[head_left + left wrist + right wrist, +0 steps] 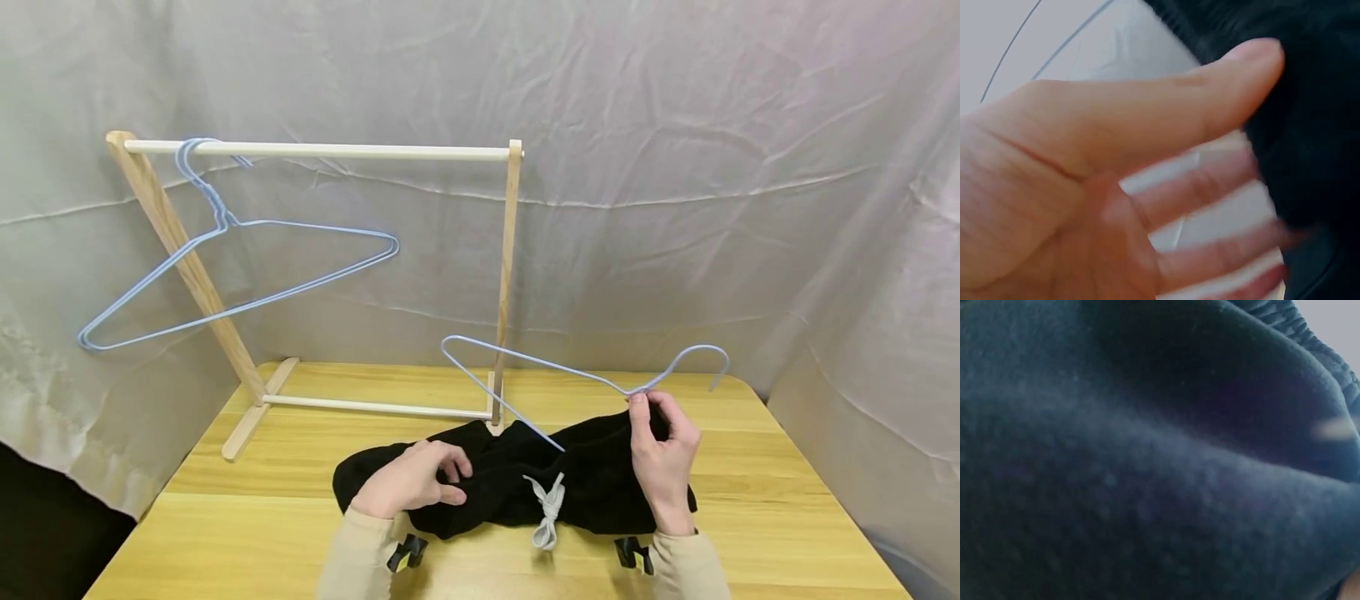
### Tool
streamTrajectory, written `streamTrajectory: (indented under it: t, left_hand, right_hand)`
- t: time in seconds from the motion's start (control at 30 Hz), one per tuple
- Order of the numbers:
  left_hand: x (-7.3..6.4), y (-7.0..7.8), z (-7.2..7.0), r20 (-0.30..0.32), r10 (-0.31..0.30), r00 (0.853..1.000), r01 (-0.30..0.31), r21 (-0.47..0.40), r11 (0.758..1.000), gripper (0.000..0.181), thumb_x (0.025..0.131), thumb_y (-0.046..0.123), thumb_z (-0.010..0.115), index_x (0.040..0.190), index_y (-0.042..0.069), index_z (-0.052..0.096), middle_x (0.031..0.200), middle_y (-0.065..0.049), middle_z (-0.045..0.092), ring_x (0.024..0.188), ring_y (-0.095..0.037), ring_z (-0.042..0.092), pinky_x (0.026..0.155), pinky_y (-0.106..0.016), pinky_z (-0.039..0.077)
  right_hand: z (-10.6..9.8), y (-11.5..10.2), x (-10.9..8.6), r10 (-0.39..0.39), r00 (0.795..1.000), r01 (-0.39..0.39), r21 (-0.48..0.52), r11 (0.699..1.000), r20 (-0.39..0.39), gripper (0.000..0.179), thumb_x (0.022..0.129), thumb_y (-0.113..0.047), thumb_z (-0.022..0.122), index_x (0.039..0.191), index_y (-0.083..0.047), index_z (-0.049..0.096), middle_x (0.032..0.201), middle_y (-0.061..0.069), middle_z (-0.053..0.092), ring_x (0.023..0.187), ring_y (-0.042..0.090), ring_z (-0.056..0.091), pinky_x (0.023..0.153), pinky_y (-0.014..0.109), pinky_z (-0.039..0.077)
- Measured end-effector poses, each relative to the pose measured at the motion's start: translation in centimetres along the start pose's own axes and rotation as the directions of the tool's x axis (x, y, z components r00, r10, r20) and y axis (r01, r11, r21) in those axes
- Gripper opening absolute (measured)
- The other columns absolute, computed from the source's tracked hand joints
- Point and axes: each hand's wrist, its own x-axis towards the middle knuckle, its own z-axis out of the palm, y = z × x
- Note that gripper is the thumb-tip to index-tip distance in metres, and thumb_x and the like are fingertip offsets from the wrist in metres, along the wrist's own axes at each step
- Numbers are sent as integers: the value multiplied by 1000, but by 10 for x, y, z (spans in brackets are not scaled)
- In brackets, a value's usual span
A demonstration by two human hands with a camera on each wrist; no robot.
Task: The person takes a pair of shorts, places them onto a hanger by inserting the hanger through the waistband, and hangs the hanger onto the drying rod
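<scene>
A black piece of clothing, perhaps shorts (592,492), lies bunched at the front of the table, with a light grey drawstring bow (549,508) at its near edge. My right hand (663,450) pinches a pale blue wire hanger (555,363) just below its hook. One end of that hanger goes behind or into the dark cloth. Over the cloth's left part is my left hand (420,475), its fingers loosely bent with nothing between them. The left wrist view shows the thumb and spread fingers beside the black fabric (1329,125). Close-up cloth (1147,506) fills the right wrist view.
A wooden rack (322,151) stands at the back left of the table (757,500). From its rail hang pale blue hangers (300,290), close together. A grey curtain (675,117) surrounds the table at the back and sides.
</scene>
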Motion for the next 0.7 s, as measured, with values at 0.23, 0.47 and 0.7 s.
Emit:
streamTrajectory:
  t: [0.23,0.47,0.7]
  left_hand:
    - [-10,-12,-14,34,-15,999,17,-60,998,16,82,20,83,93,12,74,95,-1,76,90,-17,70,82,-32,55]
    - [-15,-13,-24,-42,-23,999,19,-101,995,15,87,24,78,95,12,73,93,0,70,81,-9,59,71,-24,48]
    - [-18,-16,-26,-214,99,972,-104,-11,995,15,99,24,64,106,11,66,109,-5,69,97,-17,64,83,-32,54]
  right_hand:
    - [-1,1,2,3,1000,-3,18,1000,-17,11,90,12,58,81,15,64,82,-26,65,74,-9,61,71,8,48]
    - [-3,2,2,-16,1000,17,51,999,-23,11,89,14,58,80,16,66,83,-24,69,75,-8,61,71,8,47]
    - [-7,8,3,-69,998,69,117,991,-3,11,86,19,57,80,20,67,85,-14,74,79,-4,66,75,11,49]
